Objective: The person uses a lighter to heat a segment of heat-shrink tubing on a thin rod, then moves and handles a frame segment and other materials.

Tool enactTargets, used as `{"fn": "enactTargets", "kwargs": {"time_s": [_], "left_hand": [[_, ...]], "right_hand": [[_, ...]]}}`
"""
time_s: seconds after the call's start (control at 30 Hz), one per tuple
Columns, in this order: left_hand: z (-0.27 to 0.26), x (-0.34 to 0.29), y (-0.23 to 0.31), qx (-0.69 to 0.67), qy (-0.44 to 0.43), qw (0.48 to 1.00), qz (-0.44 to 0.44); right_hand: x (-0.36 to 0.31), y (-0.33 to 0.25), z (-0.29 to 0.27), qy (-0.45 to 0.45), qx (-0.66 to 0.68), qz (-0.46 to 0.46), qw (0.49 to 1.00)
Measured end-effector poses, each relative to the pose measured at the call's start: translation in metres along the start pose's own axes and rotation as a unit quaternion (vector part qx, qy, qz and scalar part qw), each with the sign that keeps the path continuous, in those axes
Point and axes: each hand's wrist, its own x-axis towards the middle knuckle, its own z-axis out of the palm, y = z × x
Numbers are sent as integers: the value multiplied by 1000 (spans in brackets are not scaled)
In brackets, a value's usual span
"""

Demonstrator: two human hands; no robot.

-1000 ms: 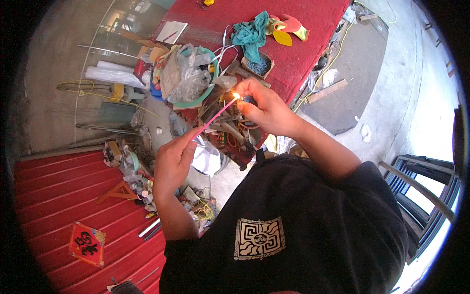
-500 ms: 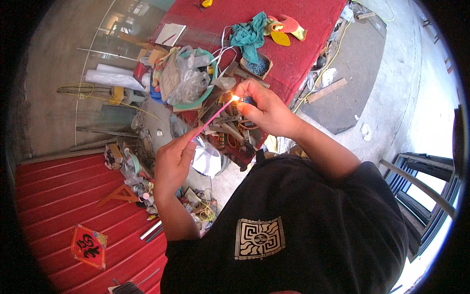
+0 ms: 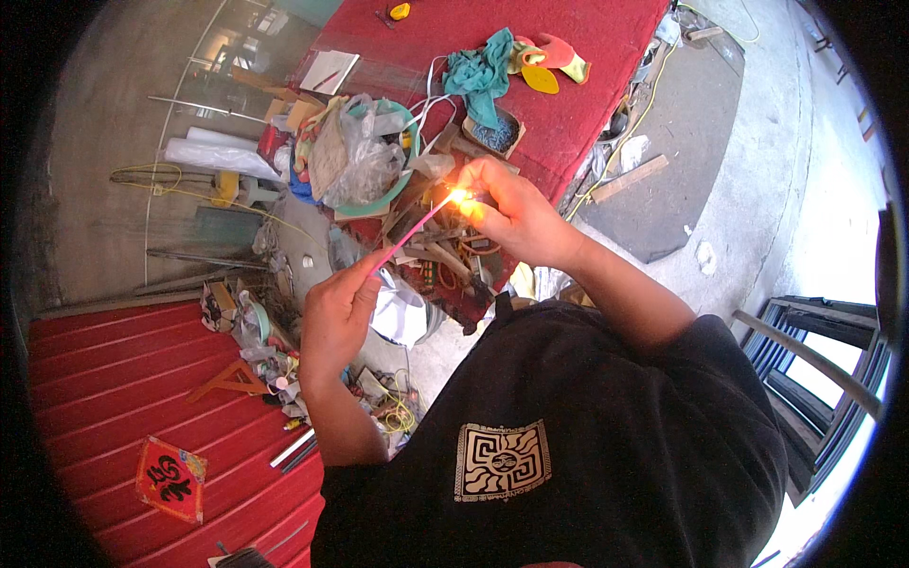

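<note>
My left hand point(image 3: 339, 308) is closed on one end of a thin, straight pink stick point(image 3: 414, 233) that slants up to the right. At the stick's far tip burns a bright orange flame point(image 3: 459, 196). My right hand point(image 3: 511, 210) is closed beside the flame, around a small dark-blue lighter point(image 3: 484, 200) mostly hidden by the fingers. The glare hides exactly how the lighter and the stick's tip meet. Beneath both hands, out of their grasp, lies a jumble of hand tools and wooden pieces point(image 3: 445, 254).
A green basin point(image 3: 386, 194) stuffed with plastic bags stands just beyond my hands. On the red-covered table point(image 3: 407, 43) lie a teal cloth point(image 3: 481, 76), work gloves point(image 3: 559, 57) and a box of small blue-grey pieces point(image 3: 494, 133). Red corrugated sheeting point(image 3: 104, 379) is at left.
The flame at the stick's tip has grown larger and brighter, lighting up my right fingers. Both hands stay nearly in place with the same grip.
</note>
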Motion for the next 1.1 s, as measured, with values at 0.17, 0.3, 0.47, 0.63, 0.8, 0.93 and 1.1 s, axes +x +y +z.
{"fn": "enactTargets", "kwargs": {"time_s": [0.17,0.3,0.47,0.63,0.8,0.93,1.1], "left_hand": [[-1,2,8,-10,-10,999,-28],[-2,2,7,-1,-3,1000,-7],[-2,3,8,-2,-15,1000,-16],[1,1,2,7,2,1000,19],[2,2,5,9,-4,1000,17],[0,3,11,3,-17,1000,-23],[-1,5,14,-3,-25,999,-35]], "right_hand": [[0,2,-2,4,-27,-22,999],[-1,1,-2,6,-24,-27,999],[-1,-3,-5,-14,-9,20,1000],[-1,1,-4,2,-20,-18,1000],[-2,-4,-6,-7,-13,-2,1000],[-2,-6,-7,-6,-24,-5,1000],[-3,-7,-11,-12,-48,-6,999]]}}
